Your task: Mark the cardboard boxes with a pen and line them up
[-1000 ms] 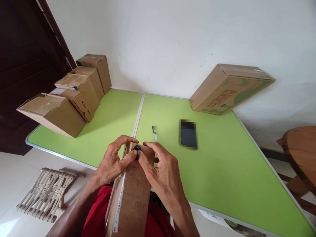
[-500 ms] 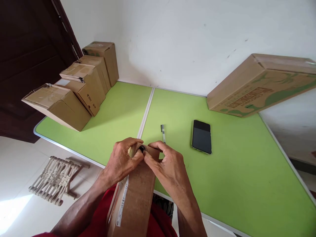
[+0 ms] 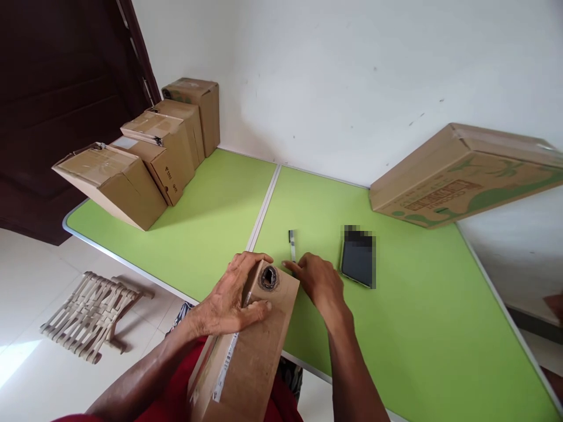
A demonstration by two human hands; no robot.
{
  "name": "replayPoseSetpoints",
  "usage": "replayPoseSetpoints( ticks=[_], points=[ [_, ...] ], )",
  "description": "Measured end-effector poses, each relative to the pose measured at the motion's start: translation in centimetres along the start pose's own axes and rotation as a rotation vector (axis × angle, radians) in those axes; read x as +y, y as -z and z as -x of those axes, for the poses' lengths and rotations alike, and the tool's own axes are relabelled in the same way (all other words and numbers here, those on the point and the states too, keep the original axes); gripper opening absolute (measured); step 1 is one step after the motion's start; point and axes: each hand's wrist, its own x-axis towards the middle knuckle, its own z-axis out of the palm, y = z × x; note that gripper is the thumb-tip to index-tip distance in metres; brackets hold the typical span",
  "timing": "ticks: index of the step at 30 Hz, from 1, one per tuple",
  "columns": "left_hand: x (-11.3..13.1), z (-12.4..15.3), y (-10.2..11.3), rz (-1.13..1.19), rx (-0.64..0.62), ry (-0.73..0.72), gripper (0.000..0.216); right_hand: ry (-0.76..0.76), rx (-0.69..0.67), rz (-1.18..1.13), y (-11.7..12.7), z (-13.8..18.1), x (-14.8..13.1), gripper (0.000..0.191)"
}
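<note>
At lower centre the left hand [image 3: 233, 296] clasps the upper end of a long cardboard box [image 3: 255, 351], thumb beside a dark ring [image 3: 268, 278] on its face. The right hand [image 3: 319, 281] lies on the green table [image 3: 417, 328], fingertips at a pen [image 3: 292, 241]; whether they pinch it I cannot tell
</note>
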Motion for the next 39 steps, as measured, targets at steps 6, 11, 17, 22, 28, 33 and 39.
replayPoseSetpoints(
  ticks=[6, 11, 17, 22, 28, 33, 39],
  points=[
    [-0.4, 0.1, 0.4, 0.029, 0.011, 0.018, 0.064, 0.045, -0.014, -0.304, -0.7, 0.1, 0.9, 0.023],
    [-0.9, 0.2, 0.4, 0.034, 0.03, -0.011, 0.066, 0.222, 0.128, -1.126, 2.4, 4.0, 0.0, 0.028],
    [-0.8, 0.2, 0.3, 0.02, 0.05, -0.02, 0.066, 0.447, 0.044, -1.379, 0.2, 9.3, -2.4, 0.015],
    [-0.6, 0.4, 0.3, -0.001, 0.065, -0.024, 0.066, 0.481, 0.119, -1.211, -1.8, 10.1, -2.3, 0.009],
    [-0.9, 0.6, 0.4, -0.004, 0.08, -0.056, 0.065, 0.514, 0.13, -1.043, -1.1, 9.9, -2.2, 0.011],
    [-0.9, 0.6, 0.6, -0.013, 0.089, 0.005, 0.065, 0.448, 0.118, -1.076, -0.3, 9.3, -1.8, 0.022],
    [-0.9, 0.8, 0.9, 0.014, 0.08, 0.019, 0.065, 0.263, 0.408, -0.991, 0.9, 3.5, -2.1, 0.046]
  ],
)
